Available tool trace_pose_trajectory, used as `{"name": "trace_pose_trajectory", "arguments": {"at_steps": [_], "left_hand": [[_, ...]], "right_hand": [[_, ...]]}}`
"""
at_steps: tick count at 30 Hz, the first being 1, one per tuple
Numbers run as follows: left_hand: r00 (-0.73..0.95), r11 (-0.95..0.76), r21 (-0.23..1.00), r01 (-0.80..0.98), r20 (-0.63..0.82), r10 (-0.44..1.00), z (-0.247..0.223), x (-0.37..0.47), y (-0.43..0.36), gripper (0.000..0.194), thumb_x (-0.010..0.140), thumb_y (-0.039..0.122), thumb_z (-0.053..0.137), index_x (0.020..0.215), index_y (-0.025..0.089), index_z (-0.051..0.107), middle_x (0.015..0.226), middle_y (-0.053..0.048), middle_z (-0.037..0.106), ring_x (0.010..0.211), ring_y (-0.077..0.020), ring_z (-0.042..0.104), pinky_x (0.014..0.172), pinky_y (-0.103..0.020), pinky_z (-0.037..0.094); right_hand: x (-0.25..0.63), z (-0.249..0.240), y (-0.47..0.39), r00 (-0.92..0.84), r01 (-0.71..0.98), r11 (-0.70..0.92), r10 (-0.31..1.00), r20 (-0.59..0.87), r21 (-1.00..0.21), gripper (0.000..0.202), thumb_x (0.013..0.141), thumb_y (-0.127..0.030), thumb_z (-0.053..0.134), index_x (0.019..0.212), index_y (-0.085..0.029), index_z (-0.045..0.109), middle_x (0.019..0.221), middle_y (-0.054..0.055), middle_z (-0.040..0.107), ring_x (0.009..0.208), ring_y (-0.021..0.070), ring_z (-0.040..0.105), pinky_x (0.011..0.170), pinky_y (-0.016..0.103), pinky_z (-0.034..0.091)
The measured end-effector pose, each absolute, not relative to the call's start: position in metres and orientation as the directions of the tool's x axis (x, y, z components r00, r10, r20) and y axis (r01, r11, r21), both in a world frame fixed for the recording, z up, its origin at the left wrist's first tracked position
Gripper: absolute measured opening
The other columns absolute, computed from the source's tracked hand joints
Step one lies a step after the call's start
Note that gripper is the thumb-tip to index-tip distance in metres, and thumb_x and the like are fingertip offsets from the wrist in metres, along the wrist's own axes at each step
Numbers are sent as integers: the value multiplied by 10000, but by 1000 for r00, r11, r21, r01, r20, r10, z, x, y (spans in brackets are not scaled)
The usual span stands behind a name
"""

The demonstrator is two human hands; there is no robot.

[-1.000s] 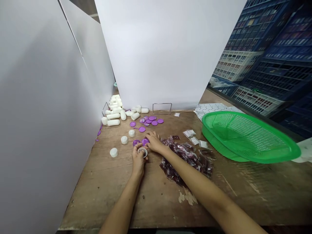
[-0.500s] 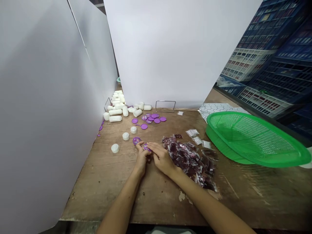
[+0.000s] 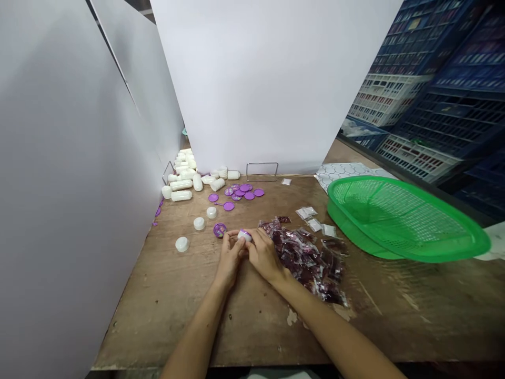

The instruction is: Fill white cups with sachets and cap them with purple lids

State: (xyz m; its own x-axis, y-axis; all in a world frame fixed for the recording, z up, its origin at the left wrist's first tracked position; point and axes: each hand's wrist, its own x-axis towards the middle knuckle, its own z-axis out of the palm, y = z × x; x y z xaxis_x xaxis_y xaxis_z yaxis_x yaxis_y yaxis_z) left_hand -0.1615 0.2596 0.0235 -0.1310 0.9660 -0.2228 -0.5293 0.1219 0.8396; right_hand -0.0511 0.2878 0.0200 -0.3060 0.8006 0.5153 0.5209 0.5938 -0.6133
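Observation:
A small white cup with a purple lid is held between both hands, tipped so its white side shows. My left hand grips it from the left, thumb against the white side. From the right, my right hand closes its fingers on the same cup. Just left of them lies a purple patterned lid or cup. Three white cups stand further left. Beyond the hands several flat purple lids are spread out. A heap of dark red sachets lies right beside my right hand.
White containers are piled at the back left, by white panels. White sachets lie behind the dark heap. A green basket stands on the right of the wooden table; stacked crates are beyond.
The cup in my hands has tipped, so its white side now shows where the purple top was visible. My left fingers have moved off the purple piece beside them. The view has shifted slightly.

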Motion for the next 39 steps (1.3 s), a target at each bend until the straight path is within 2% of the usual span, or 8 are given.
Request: {"name": "trace_pose_trajectory", "arguments": {"at_steps": [8,16,21,24,29,33,36,39], "left_hand": [[-314,-18,863,-506,-165,935,25,-161,259,343,609,322,822,827,159,613,799,-11,667,696,-120,610,668,-238,473],[-374,-30,871,-490,-179,910,18,-159,262,312,611,327,811,813,162,639,801,-22,685,695,-140,624,659,-258,479],[-447,7,983,186,78,891,31,-190,261,197,816,352,595,764,172,655,757,-57,640,776,-213,601,741,-328,471],[-613,259,711,654,297,732,41,-228,256,256,826,264,552,1033,163,663,1098,-151,619,1097,-319,519,956,-465,381],[-642,511,468,721,175,746,39,-284,250,339,877,205,423,1129,136,640,1149,-204,572,1161,-353,477,985,-513,342],[-656,308,754,580,209,725,41,-289,243,324,896,306,401,1057,144,631,997,-145,624,930,-273,577,837,-403,454],[-573,121,985,125,-29,819,47,-257,232,358,851,480,480,926,166,634,713,-35,599,555,-158,510,509,-269,414],[-185,242,908,-341,-318,930,50,-207,221,405,752,545,628,850,152,638,595,5,555,416,-96,433,372,-205,300]], "right_hand": [[-56,20,280,-238,492,603,787,569,-629,304,852,-76,442,1066,-177,633,927,107,672,897,249,574,806,377,479],[-59,19,282,-198,436,457,889,413,-775,280,849,-129,511,1087,-208,636,941,74,673,897,217,606,808,343,494],[-61,17,283,-290,474,458,887,359,-752,228,758,-84,632,958,-181,579,1004,86,654,966,239,578,853,376,483],[-69,20,279,-467,574,577,813,347,-581,246,746,-19,624,947,-158,596,1074,126,645,1029,259,552,891,404,459],[-78,47,308,-636,593,654,738,225,-469,71,864,-228,638,830,-181,679,1195,96,654,1150,228,547,962,391,407],[-43,70,374,-247,898,257,966,74,-356,191,911,-169,535,984,-162,711,1078,164,693,1069,252,603,937,428,399],[8,63,406,46,957,-29,998,52,-289,232,844,-77,551,1016,-50,703,1092,303,645,1106,360,576,906,509,392],[51,44,410,146,958,-128,988,54,-256,241,836,-51,521,981,-31,712,1057,302,654,1082,343,585,884,431,403]]}}
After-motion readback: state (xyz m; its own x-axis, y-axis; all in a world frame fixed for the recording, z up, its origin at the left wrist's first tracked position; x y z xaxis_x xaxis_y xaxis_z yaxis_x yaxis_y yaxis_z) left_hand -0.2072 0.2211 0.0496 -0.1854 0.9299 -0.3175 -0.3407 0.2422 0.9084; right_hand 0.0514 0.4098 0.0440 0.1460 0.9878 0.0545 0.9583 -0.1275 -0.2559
